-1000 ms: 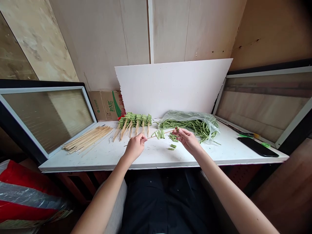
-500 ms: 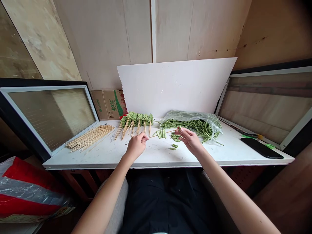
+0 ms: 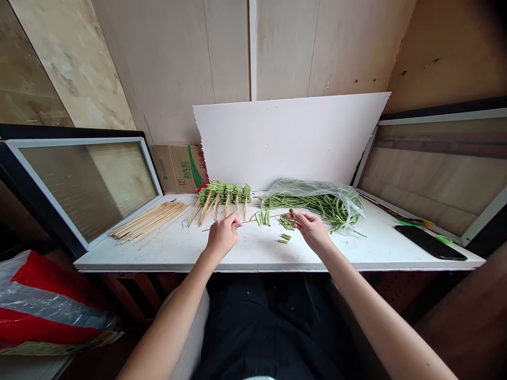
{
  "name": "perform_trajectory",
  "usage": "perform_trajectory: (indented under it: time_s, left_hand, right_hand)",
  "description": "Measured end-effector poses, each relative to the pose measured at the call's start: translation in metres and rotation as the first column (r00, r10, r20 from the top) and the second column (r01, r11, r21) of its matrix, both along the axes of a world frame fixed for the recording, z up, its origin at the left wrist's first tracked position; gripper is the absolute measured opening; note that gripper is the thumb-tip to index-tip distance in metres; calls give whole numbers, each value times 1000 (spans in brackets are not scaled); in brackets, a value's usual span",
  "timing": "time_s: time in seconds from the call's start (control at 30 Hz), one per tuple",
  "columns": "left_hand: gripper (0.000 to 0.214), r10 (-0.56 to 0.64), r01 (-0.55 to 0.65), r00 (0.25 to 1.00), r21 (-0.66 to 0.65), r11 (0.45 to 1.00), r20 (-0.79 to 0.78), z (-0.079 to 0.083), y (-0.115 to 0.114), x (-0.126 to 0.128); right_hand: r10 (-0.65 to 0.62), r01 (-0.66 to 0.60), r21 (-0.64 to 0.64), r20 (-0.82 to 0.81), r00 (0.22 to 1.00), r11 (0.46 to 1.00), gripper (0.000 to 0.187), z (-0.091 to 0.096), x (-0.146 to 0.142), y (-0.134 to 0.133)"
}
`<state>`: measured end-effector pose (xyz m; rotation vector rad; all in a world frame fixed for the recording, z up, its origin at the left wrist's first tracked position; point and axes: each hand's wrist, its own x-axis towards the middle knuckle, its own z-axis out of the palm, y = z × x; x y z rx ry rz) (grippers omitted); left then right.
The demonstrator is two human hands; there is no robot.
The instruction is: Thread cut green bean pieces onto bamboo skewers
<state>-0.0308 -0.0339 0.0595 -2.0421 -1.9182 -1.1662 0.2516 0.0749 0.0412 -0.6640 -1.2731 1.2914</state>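
My left hand [image 3: 224, 232] is closed around a thin bamboo skewer [image 3: 249, 220], which points to the right. Several short green bean pieces [image 3: 263, 218] are threaded side by side along it. At the skewer's far end, my right hand [image 3: 311, 228] pinches a bean piece [image 3: 291, 211] between thumb and fingers; whether the tip has pierced it I cannot tell. Below and beside my right hand, loose cut bean pieces [image 3: 285, 237] lie on the white table [image 3: 237, 257]. Behind my left hand is a stack of filled bean skewers [image 3: 225, 194], their bare ends facing me.
Bare bamboo skewers [image 3: 148, 222] lie in a pile at left. Long green beans [image 3: 320, 207] spill from a clear plastic bag [image 3: 309, 186] at the back right. A black phone [image 3: 430, 241] rests near the right edge. A white board [image 3: 293, 140] and a cardboard box [image 3: 176, 168] stand behind.
The view has shifted slightly. Both hands keep their hold on the skewer and the bean piece, with barely any movement.
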Motion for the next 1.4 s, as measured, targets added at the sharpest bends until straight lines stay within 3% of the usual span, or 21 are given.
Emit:
perform_trajectory:
  time_s: [0.23,0.47,0.8,1.23,1.4]
  left_hand:
    - [24,34,-33,999,31,999,-36,0,1,-2]
    - [24,8,-6,999,49,999,-42,-3,1,0]
    - [18,-61,52,996,129,990,68,-5,3,-4]
    - [27,1,3,1000,176,984,-25,-16,5,8]
    - [27,-13,15,1000,192,981,-9,-16,4,8]
  right_hand:
    - [-88,86,51,45,995,995,37,-5,-4,1]
    - [-85,81,73,50,995,994,31,-5,-2,2]
    - [50,-74,-131,-181,982,989,36,11,-11,-15]
    - [-102,79,-114,-208,973,990,38,4,-22,-13]
    - [-91,80,-68,-186,978,995,35,9,-23,-19]
